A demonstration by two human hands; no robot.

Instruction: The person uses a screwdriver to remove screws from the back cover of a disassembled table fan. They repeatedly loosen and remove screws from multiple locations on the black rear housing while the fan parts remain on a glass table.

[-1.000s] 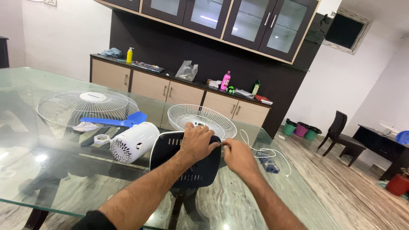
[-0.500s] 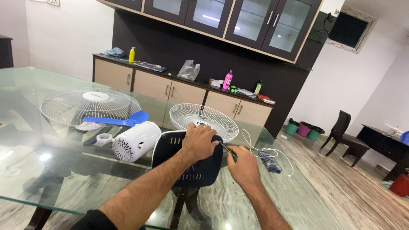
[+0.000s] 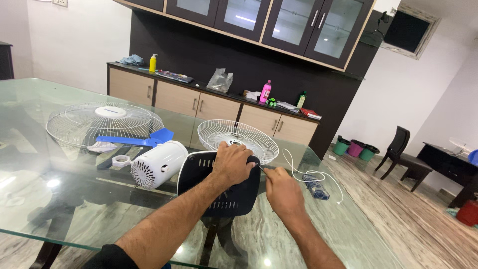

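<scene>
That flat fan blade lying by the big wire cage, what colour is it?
The fan blade is bright blue, seen best from the head view.

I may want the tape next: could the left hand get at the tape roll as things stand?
Probably yes. The left hand rests on the dark fan base; the tape roll lies uncovered on the glass beyond the white motor housing, which it could pass over.
</scene>
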